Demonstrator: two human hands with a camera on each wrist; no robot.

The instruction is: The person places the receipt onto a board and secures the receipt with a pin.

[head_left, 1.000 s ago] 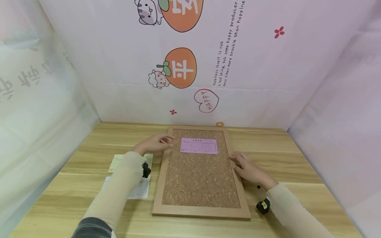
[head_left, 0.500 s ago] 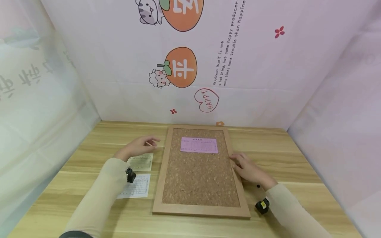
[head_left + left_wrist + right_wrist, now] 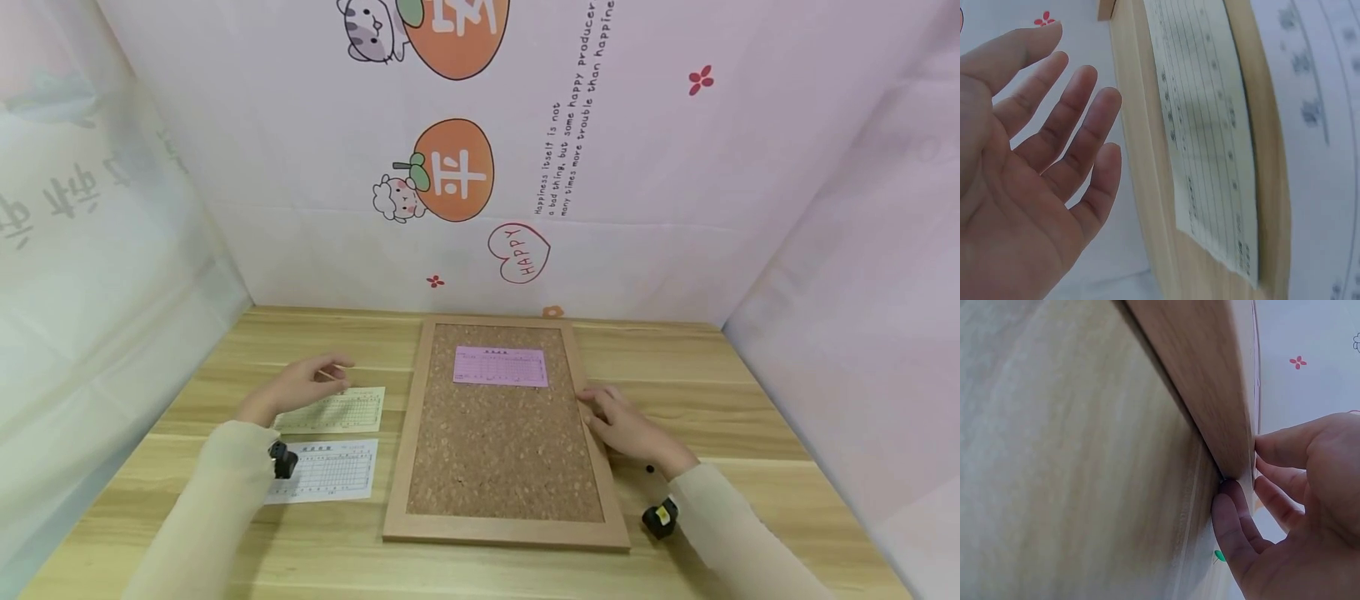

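Note:
A wood-framed corkboard (image 3: 507, 450) lies flat, a pink printed slip (image 3: 500, 367) near its far end. My right hand (image 3: 626, 423) holds the right side of the frame; in the right wrist view its thumb (image 3: 1288, 445) is on the frame's upper edge and the lower fingers (image 3: 1230, 528) touch the side near the table. To the left, my left hand (image 3: 300, 385) hovers over a yellowish printed slip (image 3: 356, 411), partly hiding it. Its fingers are loosely bent, and the left wrist view shows nothing in them. A white printed slip (image 3: 330, 473) lies nearer, partly under the left wrist.
The wood-grain table (image 3: 697, 375) meets a printed back curtain (image 3: 637, 208). More pale curtains hang at the left (image 3: 112, 250) and right (image 3: 862, 275). Each wrist carries a small black camera.
My left hand has moved left from the corkboard's left edge to above the yellowish slip, uncovering more of both loose slips. The right hand and the corkboard stay put.

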